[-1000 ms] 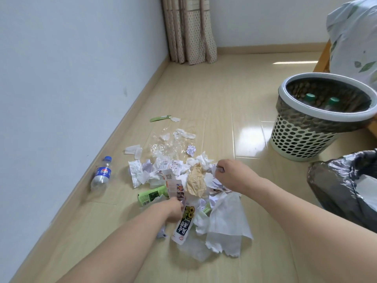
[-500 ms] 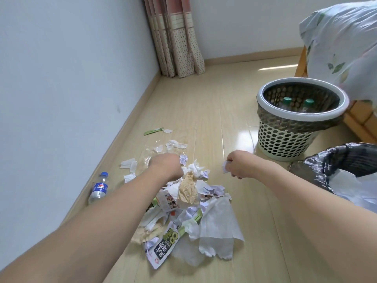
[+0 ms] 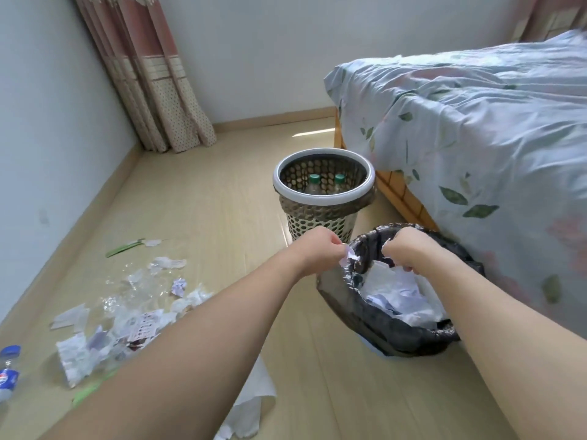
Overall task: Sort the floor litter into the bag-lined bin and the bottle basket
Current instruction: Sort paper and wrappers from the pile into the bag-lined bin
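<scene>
My left hand (image 3: 317,250) pinches a small crumpled paper scrap (image 3: 348,258) at the near-left rim of the bag-lined bin (image 3: 409,336). My right hand (image 3: 409,250) hovers over the bin's mouth, fingers curled round white paper bits (image 3: 386,243). White paper lies inside the black bag. The perforated bottle basket (image 3: 320,214) stands just beyond, holding two green-capped bottles (image 3: 314,182). The litter pile (image 3: 136,315) of paper, wrappers and clear plastic spreads over the floor at left. A blue-capped Pepsi bottle (image 3: 8,373) lies at the far-left edge.
A bed with a leaf-print sheet (image 3: 476,138) fills the right side, close behind the bin. A wall runs along the left, and a curtain (image 3: 152,77) hangs in the far corner. A large white tissue (image 3: 251,404) lies under my left forearm.
Both hands have left the litter pile and swung right to the bag-lined bin, each carrying paper scraps. My view has turned right, bringing in the bed.
</scene>
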The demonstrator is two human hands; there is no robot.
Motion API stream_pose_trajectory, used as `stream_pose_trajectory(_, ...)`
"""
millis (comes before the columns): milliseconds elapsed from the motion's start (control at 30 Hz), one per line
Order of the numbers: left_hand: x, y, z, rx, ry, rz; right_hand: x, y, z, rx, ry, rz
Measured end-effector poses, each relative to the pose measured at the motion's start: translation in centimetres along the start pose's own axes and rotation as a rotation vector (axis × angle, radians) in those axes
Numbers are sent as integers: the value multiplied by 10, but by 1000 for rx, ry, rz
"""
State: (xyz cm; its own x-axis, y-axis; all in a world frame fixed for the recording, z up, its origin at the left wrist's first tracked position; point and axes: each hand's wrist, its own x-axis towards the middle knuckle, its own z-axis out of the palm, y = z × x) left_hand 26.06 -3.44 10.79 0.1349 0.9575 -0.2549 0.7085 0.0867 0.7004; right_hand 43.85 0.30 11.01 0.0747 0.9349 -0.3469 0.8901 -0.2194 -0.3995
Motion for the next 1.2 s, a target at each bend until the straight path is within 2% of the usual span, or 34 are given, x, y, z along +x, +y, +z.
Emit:
stream_pose_trajectory(100,7,18,22,-20,-85,17,3,19,-1,-21,-7,34)
stream_pose_trajectory(200,3,14,17,-15,-60,10,5,15,3,37,84,-43)
stream_pose_trajectory(400,-35,-61,-55,177,112,-165,-10,-72,40,90,159,-378)
stream_pose_trajectory(500,-72,-120,-96,334,137,-304,-35,-133,79,68,47,-552)
stream_pose_trajectory(633,-129,-200,-132,513,59,-491,-69,-199,147,-3,-111,-716)
stream_pose_trajectory(800,-192,-296,-148,517,-22,-630,-97,-245,241,-218,-287,-832)
stream_pose_trajectory(933,-218,-357,-147,498,-131,-674,-113,-261,317,-312,-400,-823)
stream_pose_trajectory(1000,-222,-373,-153,473,-115,-666,-117,-271,346,-343,-413,-791)
stream_pose_trajectory(1100,-222,-397,-157,402,-86,-657,-118,-289,375,-393,-387,-718)
stream_pose_trajectory(1200,-220,-420,-147,336,-146,-673,-114,-298,393,-516,-332,-725)
